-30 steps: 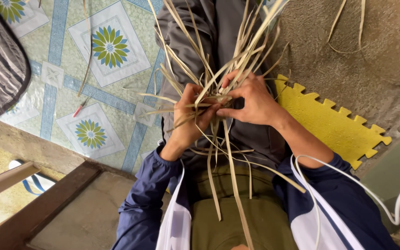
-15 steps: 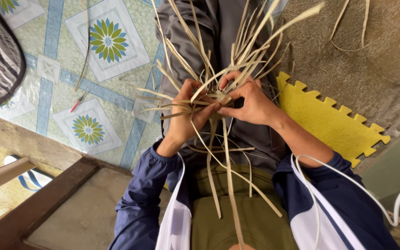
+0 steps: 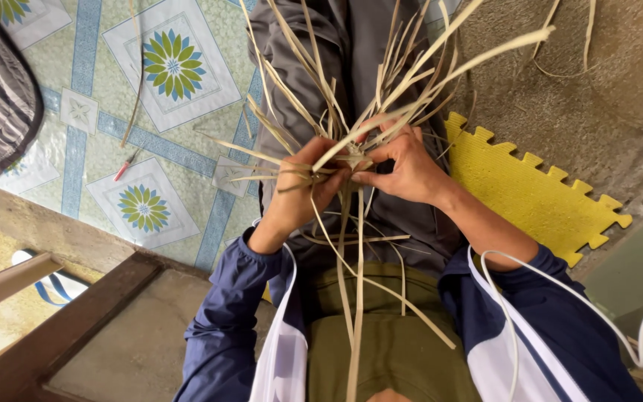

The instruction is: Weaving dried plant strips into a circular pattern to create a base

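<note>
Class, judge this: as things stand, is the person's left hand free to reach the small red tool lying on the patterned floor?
Probably not: the left hand is gripping the woven strips, and the red tool lies apart.

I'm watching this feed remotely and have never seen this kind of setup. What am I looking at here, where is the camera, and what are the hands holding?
There is no machine here: these are a person's two bare hands, seen from one camera worn on the head, looking straight down over the lap. The left hand and the right hand meet in the middle and pinch a bundle of long, pale, dried leaf strips where they cross. Loose ends fan out upward and hang down over the olive trousers. The arms wear navy sleeves with white panels. Below is a floor mat with blue and green flower squares, a yellow foam puzzle mat to the right, and a small red-handled tool lying on the patterned mat. A dark wooden frame shows at lower left.
</note>
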